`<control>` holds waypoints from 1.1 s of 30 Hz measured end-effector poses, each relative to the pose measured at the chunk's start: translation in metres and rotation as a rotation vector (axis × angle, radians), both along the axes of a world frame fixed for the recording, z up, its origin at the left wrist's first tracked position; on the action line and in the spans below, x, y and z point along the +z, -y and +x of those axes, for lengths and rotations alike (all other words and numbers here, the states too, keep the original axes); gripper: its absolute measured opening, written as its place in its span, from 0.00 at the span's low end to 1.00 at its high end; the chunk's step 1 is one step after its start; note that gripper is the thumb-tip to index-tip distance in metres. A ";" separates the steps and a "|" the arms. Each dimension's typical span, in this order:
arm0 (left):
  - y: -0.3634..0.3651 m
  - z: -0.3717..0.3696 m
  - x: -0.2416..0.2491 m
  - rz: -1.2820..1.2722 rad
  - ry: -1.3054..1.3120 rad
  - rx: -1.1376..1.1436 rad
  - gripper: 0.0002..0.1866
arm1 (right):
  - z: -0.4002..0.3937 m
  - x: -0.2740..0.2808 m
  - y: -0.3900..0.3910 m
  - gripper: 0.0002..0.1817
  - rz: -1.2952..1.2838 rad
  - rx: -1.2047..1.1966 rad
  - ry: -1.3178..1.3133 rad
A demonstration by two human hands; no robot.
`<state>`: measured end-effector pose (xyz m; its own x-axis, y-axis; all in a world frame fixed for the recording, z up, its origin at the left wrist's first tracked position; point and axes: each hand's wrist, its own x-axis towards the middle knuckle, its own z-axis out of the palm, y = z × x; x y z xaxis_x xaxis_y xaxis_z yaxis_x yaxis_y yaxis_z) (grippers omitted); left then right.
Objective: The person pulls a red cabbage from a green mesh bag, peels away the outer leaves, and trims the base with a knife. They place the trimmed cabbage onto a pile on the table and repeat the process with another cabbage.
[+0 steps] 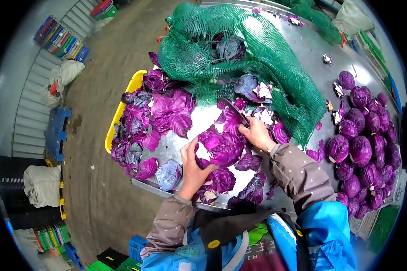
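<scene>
My left hand (pixel 192 168) grips the near left side of a red cabbage (pixel 222 148) above the metal table (pixel 172 143). In my right hand (pixel 258 134) is a knife (pixel 234 108), its dark curved blade pointing up and left over the cabbage. Loose purple leaves (pixel 172 109) lie thick to the left of my hands. Cut stem pieces (pixel 263 91) and leaves sit just beyond the knife. A green mesh bag (pixel 280 58) spreads across the far side, with a cabbage (pixel 231 48) inside it.
Many trimmed red cabbages (pixel 361 150) are heaped at the right. A yellow crate (pixel 121 113) full of leaves stands at the table's left edge. On the floor side are stacked colored crates (pixel 63 38), a blue pallet (pixel 57 133) and white sacks (pixel 43 185).
</scene>
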<state>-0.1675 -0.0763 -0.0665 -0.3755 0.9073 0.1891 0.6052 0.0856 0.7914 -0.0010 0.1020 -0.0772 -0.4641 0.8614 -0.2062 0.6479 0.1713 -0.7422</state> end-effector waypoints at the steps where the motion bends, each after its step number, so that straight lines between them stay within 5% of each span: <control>1: -0.003 0.002 0.015 0.035 -0.065 0.002 0.50 | -0.003 0.008 0.000 0.20 -0.073 0.012 -0.013; 2: -0.010 0.005 0.035 0.037 -0.065 -0.005 0.50 | -0.007 0.021 0.004 0.21 -0.150 0.019 -0.027; 4: -0.025 0.010 0.067 -0.079 -0.585 -0.271 0.48 | -0.020 0.030 0.019 0.22 -0.023 0.037 -0.098; 6: -0.031 0.011 0.066 -0.139 -0.574 -0.299 0.46 | -0.018 0.039 0.023 0.22 0.008 0.055 0.012; 14: -0.014 -0.049 0.040 -0.177 -0.038 -0.182 0.43 | 0.014 0.020 -0.001 0.20 -0.167 -0.019 -0.014; 16: -0.005 -0.045 0.045 -0.068 0.403 -0.009 0.44 | 0.017 0.037 -0.007 0.22 -0.080 -0.021 0.107; 18: 0.000 -0.046 0.039 -0.016 0.526 0.012 0.46 | 0.015 0.062 -0.001 0.32 0.155 -0.064 0.102; 21: 0.000 -0.034 0.048 0.118 1.043 0.082 0.53 | 0.001 0.092 0.019 0.35 0.396 0.073 -0.182; 24: -0.002 -0.025 0.047 0.162 1.001 0.036 0.54 | -0.019 0.108 0.045 0.25 0.088 0.307 -0.355; 26: 0.000 -0.020 0.055 0.158 1.003 0.029 0.53 | -0.022 0.104 0.051 0.22 0.033 0.245 -0.410; 29: 0.002 -0.017 0.060 0.184 0.740 0.024 0.50 | -0.016 0.092 0.052 0.19 0.168 0.254 -0.311; 33: 0.005 -0.012 0.064 0.181 0.921 0.061 0.50 | -0.011 0.094 0.051 0.20 0.101 0.217 -0.518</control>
